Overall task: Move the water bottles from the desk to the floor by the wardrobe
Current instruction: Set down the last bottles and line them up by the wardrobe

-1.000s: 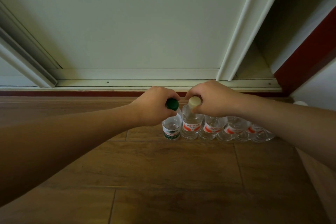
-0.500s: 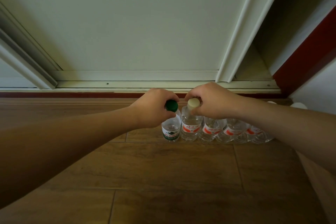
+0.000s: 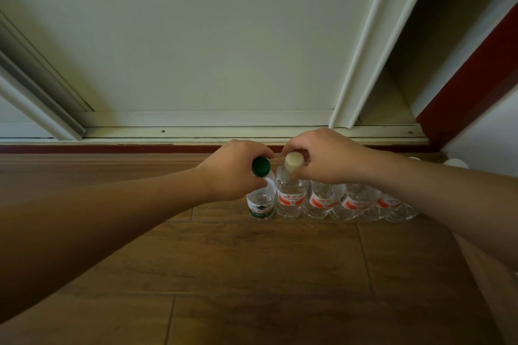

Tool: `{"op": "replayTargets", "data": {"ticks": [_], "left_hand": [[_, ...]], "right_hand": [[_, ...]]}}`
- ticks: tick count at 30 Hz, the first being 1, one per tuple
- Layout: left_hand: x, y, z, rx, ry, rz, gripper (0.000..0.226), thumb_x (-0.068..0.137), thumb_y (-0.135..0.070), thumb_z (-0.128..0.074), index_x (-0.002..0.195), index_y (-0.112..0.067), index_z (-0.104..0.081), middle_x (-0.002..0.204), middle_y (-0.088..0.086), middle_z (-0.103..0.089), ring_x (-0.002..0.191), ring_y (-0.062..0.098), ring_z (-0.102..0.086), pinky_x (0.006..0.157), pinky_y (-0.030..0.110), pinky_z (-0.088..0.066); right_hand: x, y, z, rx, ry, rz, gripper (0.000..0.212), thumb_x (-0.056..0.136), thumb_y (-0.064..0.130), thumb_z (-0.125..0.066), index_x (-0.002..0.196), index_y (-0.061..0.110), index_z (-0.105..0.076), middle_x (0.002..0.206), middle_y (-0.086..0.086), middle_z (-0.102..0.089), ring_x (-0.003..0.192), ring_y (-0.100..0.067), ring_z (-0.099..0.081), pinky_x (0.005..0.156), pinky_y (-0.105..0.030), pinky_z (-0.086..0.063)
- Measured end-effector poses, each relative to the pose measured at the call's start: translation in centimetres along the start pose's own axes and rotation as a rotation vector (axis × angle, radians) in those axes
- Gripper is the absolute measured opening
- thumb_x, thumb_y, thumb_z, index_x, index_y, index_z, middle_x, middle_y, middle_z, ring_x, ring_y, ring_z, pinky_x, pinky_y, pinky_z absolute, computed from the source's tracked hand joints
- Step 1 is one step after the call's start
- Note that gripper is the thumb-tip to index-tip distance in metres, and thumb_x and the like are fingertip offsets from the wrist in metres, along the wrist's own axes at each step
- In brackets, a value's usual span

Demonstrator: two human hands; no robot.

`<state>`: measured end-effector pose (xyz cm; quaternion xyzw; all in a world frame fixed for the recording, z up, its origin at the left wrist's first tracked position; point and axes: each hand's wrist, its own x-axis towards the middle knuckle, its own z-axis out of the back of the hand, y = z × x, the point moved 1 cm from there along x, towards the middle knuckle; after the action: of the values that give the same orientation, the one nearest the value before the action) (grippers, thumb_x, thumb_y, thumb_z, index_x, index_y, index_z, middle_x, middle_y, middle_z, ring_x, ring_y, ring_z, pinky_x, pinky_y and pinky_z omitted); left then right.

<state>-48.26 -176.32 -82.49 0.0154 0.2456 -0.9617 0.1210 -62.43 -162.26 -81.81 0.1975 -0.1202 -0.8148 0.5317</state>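
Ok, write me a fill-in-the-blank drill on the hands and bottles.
The left hand grips the bottle whose cap is ____.
That bottle stands at the ____ end of the row.
The right hand grips the pale-capped bottle, ____ from that end.
The row stands on the wooden ____.
Missing: green; left; second; floor.

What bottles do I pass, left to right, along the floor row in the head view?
Green-capped bottle → cream-capped bottle → second red-label bottle → third red-label bottle; the rest overlap too much to order.
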Motion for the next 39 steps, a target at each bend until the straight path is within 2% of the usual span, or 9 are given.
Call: {"op": "replayTargets", "data": {"ticks": [7,11,16,23,32,39], "left_hand": [[0.09,-0.11,-0.01,0.0,0.018,0.004,0.056,0.08,-0.021,-0.077,0.133,-0.024,-0.056,0.125,-0.007,-0.063,0.107,0.007,-0.057,0.09,0.021,-0.046],[0.11,0.02,-0.02,0.003,0.016,0.001,0.058,0.08,-0.023,-0.077,0.133,-0.023,-0.055,0.125,-0.007,-0.062,0.107,0.007,-0.056,0.088,0.019,-0.044],[0.12,0.17,0.06,0.001,0.018,0.004,0.059,0.079,-0.025,-0.078,0.133,-0.023,-0.055,0.123,-0.007,-0.062,0.108,0.009,-0.057,0.092,0.024,-0.048],[0.15,0.25,0.02,-0.004,0.026,0.005,0.06,0.079,-0.025,-0.078,0.134,-0.023,-0.054,0.124,-0.007,-0.062,0.109,0.008,-0.056,0.092,0.024,-0.047],[0.01,0.23,0.13,0.002,0.012,0.008,0.042,0.083,-0.025,-0.076,0.123,-0.022,-0.063,0.111,-0.006,-0.066,0.094,0.008,-0.057,0.085,0.025,-0.049],[0.13,0.25,-0.05,0.005,-0.005,0.002,0.04,0.082,-0.024,-0.076,0.12,-0.021,-0.064,0.108,-0.006,-0.066,0.089,0.007,-0.056,0.079,0.021,-0.046]], "right_hand": [[0.09,-0.02,-0.02,-0.001,-0.003,0.017,0.042,0.081,0.03,-0.073,0.123,0.029,-0.064,0.109,0.013,-0.066,0.094,-0.005,-0.059,0.082,-0.03,-0.053],[0.32,0.01,-0.01,-0.005,-0.009,0.033,0.05,0.08,0.031,-0.073,0.128,0.029,-0.06,0.115,0.013,-0.065,0.097,-0.005,-0.057,0.079,-0.024,-0.048],[0.38,0.0,0.06,-0.011,-0.014,0.031,0.052,0.08,0.032,-0.073,0.13,0.028,-0.059,0.12,0.012,-0.064,0.101,-0.006,-0.057,0.08,-0.023,-0.046],[0.34,-0.09,0.15,-0.014,-0.024,0.028,0.05,0.081,0.032,-0.073,0.129,0.028,-0.059,0.118,0.012,-0.065,0.098,-0.006,-0.057,0.077,-0.022,-0.044],[0.05,0.08,0.05,-0.024,0.001,0.018,0.034,0.082,0.03,-0.074,0.115,0.029,-0.066,0.107,0.013,-0.065,0.093,-0.007,-0.058,0.081,-0.029,-0.051],[-0.33,0.03,0.08,-0.015,0.001,0.017,0.032,0.083,0.029,-0.074,0.114,0.028,-0.068,0.106,0.012,-0.066,0.092,-0.007,-0.058,0.076,-0.024,-0.048]]}}
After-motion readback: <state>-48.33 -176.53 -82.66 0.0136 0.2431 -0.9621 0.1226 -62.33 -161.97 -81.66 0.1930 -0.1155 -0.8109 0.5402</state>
